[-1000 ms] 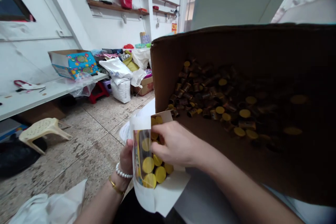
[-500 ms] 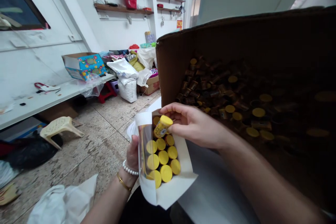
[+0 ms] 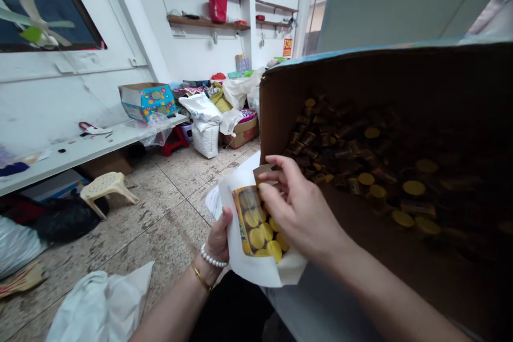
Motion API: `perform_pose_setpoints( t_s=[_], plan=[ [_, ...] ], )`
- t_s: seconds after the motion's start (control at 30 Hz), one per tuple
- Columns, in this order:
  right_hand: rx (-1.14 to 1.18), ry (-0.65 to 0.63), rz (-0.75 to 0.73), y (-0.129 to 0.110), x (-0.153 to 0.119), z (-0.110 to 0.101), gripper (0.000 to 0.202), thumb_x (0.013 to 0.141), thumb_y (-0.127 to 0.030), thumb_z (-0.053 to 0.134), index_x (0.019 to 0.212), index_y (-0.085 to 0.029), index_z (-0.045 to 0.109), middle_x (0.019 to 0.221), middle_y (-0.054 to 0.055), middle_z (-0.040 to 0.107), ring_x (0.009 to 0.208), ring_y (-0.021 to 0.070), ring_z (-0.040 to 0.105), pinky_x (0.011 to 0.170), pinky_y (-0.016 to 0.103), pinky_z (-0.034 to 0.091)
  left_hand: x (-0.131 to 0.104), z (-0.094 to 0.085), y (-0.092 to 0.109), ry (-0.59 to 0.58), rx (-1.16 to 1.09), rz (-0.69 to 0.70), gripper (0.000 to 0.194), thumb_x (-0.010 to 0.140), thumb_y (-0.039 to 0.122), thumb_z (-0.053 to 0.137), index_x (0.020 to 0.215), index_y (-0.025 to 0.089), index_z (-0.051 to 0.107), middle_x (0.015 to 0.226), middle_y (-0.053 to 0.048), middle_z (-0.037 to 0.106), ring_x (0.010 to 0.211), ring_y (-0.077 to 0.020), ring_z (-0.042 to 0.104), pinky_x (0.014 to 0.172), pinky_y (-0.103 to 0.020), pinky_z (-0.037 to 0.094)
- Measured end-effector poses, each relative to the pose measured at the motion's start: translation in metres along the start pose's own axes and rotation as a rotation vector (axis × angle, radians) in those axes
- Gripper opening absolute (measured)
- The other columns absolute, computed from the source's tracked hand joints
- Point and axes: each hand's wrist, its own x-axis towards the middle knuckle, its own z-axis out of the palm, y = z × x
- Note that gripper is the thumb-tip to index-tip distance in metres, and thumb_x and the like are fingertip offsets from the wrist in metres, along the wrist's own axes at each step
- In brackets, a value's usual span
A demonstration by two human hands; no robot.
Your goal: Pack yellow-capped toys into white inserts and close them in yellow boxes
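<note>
One pack (image 3: 260, 272) is the reference; all places are relative to it, left to right.

Far left of the pack, well apart: bench (image 3: 94, 145) along the wall, cream stool (image 3: 109, 187) on the floor in front of it, blue box (image 3: 149, 102) on the bench end nearest the pack. Beyond the pack, a bit left: white sack (image 3: 206, 136), standing on the floor.

Touching the pack's left side: left hand (image 3: 218, 236). Narrow grip on the pack, thumb at the edge, other fingers mostly hidden.

Pack itself: tilted, held between the hands, white flaps loose at its near end. Yellow lids (image 3: 256, 238) show through the window and the open side, close together. Can't count them; right hand covers some.

At the pack's far end: right hand (image 3: 298, 211), half-curled, thumb right by the far flap (image 3: 262, 172). Can't tell if it's pinching the flap or a tub.

Right of the pack: big carton (image 3: 276, 123), open toward the viewer, dark inside, loose tubs (image 3: 366, 178) heaped in it.

Doing it well, my call: left grip steady but light so the window doesn't buckle. Keep the far flap outside the lids. Press with flat fingertips, lids level, no forcing.
</note>
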Motion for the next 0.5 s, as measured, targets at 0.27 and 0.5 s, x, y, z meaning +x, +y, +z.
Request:
perform_pose_setpoints(
  t_s=[0.27,0.5],
  plan=[
    [-0.162,-0.026,-0.096,0.002,-0.015,0.031,0.043,0.083,-0.009,0.049,0.123,-0.021,0.058,0.105,0.007,0.066,0.089,0.0191,0.062,0.081,0.031,0.048,-0.007,-0.008,0.003,-0.125,-0.075,0.008,0.049,0.085,0.045,0.065,0.128,0.021,0.064,0.123,-0.009,0.072,0.126,-0.0346,0.058,0.114,-0.050,0.038],
    [-0.198,-0.080,-0.006,0.021,0.015,-0.021,0.047,0.096,-0.041,0.050,0.138,-0.023,0.046,0.074,-0.002,0.067,0.065,0.0151,0.062,0.063,0.025,0.047,-0.007,-0.011,0.005,-0.202,-0.078,-0.033,0.042,0.091,0.036,0.057,0.132,0.025,0.062,0.127,-0.008,0.070,0.128,-0.0300,0.057,0.117,-0.049,0.034]
  ],
)
